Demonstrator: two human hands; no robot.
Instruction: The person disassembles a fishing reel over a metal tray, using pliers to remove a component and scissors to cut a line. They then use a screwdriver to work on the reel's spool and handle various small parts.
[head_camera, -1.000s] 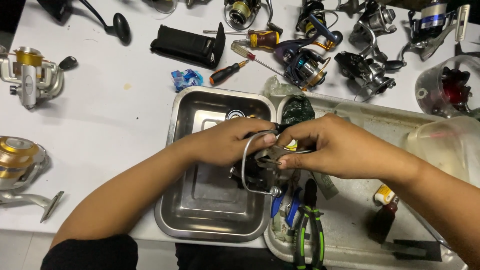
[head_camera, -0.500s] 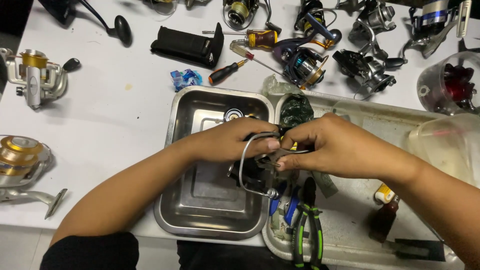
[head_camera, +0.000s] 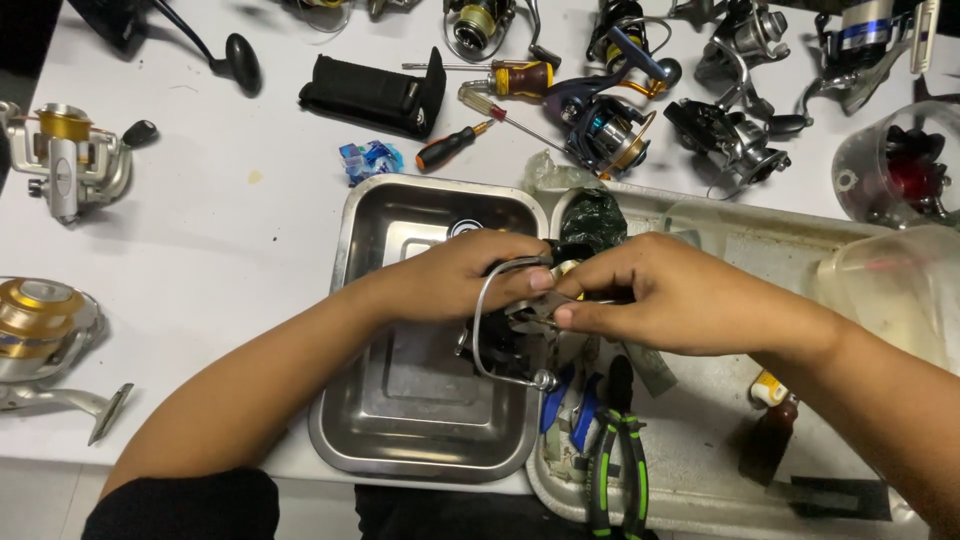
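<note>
My left hand (head_camera: 468, 275) and my right hand (head_camera: 650, 292) meet over the right side of a steel tray (head_camera: 400, 410), both closed on a dark fishing reel (head_camera: 510, 335). Its wire bail arm curves down below my left fingers. My right thumb and forefinger pinch a small part at the top of the reel. Much of the reel body is hidden under my hands.
A shallow plastic tray (head_camera: 780, 250) on the right holds green-handled pliers (head_camera: 615, 465), blue-handled tools (head_camera: 568, 410) and a small bottle (head_camera: 765, 390). Several reels lie along the back and at the left (head_camera: 70, 160). Screwdrivers (head_camera: 455, 145), a black case (head_camera: 375, 95) and a clear tub (head_camera: 895, 170) sit behind.
Both hands have stayed on the reel over the steel tray with only a slight shift of the fingers. Nothing else on the table has moved.
</note>
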